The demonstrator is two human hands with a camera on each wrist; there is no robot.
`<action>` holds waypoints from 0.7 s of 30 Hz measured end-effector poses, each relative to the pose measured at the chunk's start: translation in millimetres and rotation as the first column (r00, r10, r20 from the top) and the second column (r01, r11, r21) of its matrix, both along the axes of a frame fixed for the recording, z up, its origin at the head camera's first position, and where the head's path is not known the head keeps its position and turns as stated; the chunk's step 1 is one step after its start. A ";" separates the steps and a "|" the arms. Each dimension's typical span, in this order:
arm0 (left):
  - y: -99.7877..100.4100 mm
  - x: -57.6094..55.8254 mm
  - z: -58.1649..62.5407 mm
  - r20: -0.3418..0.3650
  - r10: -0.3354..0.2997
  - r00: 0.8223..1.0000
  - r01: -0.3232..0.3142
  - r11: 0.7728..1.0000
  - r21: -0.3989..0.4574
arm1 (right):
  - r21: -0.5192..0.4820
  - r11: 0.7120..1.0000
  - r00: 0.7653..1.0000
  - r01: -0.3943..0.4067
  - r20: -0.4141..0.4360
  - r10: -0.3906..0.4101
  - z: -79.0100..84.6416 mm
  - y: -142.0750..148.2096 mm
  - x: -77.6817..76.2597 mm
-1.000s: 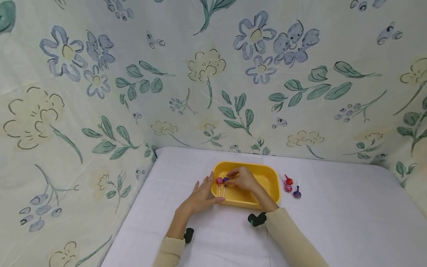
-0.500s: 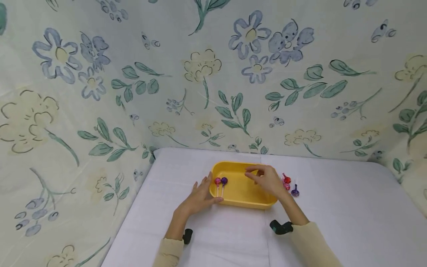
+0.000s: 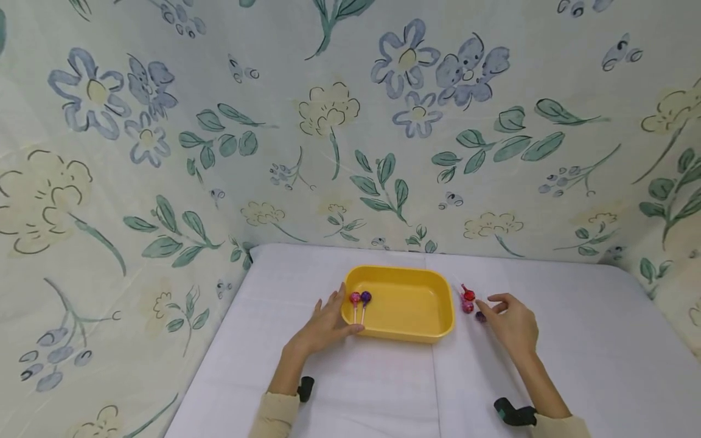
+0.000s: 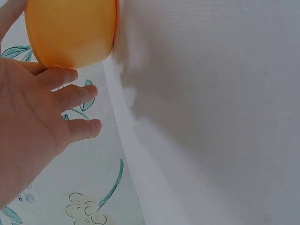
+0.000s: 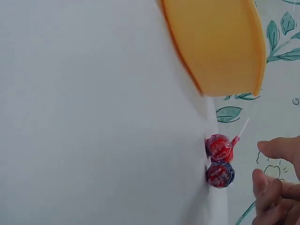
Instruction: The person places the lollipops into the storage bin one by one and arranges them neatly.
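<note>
In the head view, the right hand [image 3: 512, 325] covers part of the purple-wrapped lollipop [image 3: 481, 317], whose stick cannot be made out. Print on the wrappers is too small to read there. The left hand [image 3: 322, 327] hides a stretch of the yellow tray's [image 3: 411, 304] rim. Both sleeves [image 3: 275, 417] run off the bottom edge. Each wrist view cuts off the tray at the top; the left hand is cropped at the left, the right hand at the right.
</note>
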State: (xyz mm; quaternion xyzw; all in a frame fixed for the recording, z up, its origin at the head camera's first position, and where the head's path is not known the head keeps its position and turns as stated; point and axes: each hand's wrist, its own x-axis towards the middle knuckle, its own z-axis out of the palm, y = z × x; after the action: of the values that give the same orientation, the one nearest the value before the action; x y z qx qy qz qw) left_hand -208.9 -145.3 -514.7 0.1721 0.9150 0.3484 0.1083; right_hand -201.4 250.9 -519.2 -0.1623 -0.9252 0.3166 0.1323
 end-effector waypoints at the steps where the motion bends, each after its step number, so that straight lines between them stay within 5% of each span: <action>1: 0.1 0.1 -0.1 0.001 0.002 1.000 -0.002 1.000 -0.001 | -0.002 1.000 0.998 0.019 0.052 -0.019 -3.3 2.2 1.8; 6: 1.8 -1.0 -1.3 0.006 0.001 1.000 -0.001 1.000 0.003 | -0.027 0.999 0.977 0.018 0.212 -0.012 -17.7 7.1 4.4; 15: 3.1 -1.0 -2.0 0.013 -0.005 1.000 0.005 1.000 -0.004 | -0.005 1.000 0.992 -0.020 0.125 0.020 -23.6 11.4 4.6; 21: 1.0 0.3 -0.1 0.013 0.007 1.000 -0.007 1.000 -0.002 | -0.110 0.994 1.000 -0.024 0.017 0.026 -18.1 14.5 4.3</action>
State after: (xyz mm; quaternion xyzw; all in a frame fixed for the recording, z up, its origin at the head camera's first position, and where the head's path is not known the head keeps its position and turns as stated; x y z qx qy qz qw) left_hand -208.6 -144.3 -514.7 0.1665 0.9152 0.3490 0.1134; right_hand -197.2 265.4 -537.2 -0.1605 -0.9095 0.3671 0.1106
